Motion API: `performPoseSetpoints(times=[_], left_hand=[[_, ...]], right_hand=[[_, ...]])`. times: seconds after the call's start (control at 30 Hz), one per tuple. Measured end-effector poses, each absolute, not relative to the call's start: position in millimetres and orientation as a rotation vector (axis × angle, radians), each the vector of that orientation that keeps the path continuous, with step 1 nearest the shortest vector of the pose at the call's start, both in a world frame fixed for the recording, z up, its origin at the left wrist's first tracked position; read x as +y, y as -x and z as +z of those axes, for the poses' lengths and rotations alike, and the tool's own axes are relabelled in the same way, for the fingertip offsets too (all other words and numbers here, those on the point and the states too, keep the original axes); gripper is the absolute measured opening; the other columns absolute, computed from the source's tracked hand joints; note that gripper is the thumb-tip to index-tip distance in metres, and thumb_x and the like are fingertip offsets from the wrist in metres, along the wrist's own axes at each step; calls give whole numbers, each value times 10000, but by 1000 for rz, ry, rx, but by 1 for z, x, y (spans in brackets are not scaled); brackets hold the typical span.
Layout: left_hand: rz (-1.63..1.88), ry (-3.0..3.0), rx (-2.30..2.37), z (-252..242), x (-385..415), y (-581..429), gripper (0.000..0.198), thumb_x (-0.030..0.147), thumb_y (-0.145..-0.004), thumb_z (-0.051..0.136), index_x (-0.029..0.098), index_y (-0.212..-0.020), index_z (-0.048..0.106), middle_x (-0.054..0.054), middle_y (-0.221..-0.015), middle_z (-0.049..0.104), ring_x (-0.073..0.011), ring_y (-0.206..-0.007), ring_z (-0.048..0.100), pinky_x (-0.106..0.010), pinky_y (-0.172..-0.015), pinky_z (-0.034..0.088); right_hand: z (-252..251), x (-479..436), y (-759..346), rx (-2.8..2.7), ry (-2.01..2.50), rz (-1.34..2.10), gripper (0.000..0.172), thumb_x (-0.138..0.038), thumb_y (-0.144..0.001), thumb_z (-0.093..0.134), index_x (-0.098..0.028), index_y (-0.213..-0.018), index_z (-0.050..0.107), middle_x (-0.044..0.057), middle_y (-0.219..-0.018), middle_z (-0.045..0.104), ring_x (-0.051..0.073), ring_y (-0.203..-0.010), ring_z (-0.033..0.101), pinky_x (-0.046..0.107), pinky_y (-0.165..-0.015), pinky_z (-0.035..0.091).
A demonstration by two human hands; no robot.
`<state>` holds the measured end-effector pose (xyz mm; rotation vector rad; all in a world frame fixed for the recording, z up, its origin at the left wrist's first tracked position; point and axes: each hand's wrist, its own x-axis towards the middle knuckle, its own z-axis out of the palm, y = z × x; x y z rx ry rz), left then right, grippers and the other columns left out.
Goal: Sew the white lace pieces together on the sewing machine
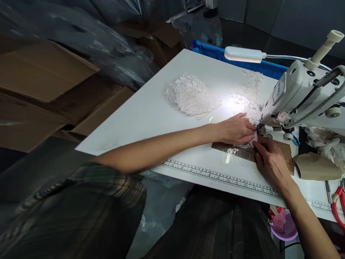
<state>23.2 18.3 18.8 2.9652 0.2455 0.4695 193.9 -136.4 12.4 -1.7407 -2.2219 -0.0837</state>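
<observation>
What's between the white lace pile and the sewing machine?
In the head view, a strip of white tabletop, then more white lace, partly covered by the left hand.

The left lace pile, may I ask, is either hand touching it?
No, the left hand and right hand are by the machine, apart from the pile.

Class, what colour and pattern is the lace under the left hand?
The lace is white with an openwork pattern; the head view shows it.

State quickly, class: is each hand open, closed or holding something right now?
Left hand: open, palm down on the white lace.
Right hand: fingers bent by the lace's near edge; whether they grip it cannot be told.
</observation>
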Motion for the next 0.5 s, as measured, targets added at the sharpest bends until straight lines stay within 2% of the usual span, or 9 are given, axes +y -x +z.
performPoseSetpoints(times=[0.13,0.3,0.5], left_hand=[[539,-3023,261,14,17,-20,299,304,-1043,446,220,-1042,734,-56,-1249,723,-237,-1057,661,-530,-1110,353],[589,-3018,283,10,11,-14,285,297,-1032,467,207,-1129,719,-69,-1310,699,-253,-1058,650,-497,-1029,396],[532,-2951,274,8,19,-11,277,259,-1015,492,234,-1217,680,-64,-1360,668,-266,-1214,623,-558,-1130,371]], right_hand=[[9,-136,-190,-2187,1776,-105,413,-149,-918,444,-217,-1262,663,138,-1071,622,276,-982,578,422,-809,537],[9,-135,-187,-2188,1789,-109,421,-152,-924,435,-202,-1274,663,148,-1068,614,278,-964,575,427,-790,534],[9,-135,-184,-2182,1801,-125,407,-171,-946,434,-217,-1286,652,146,-1069,612,274,-962,571,408,-768,513]])
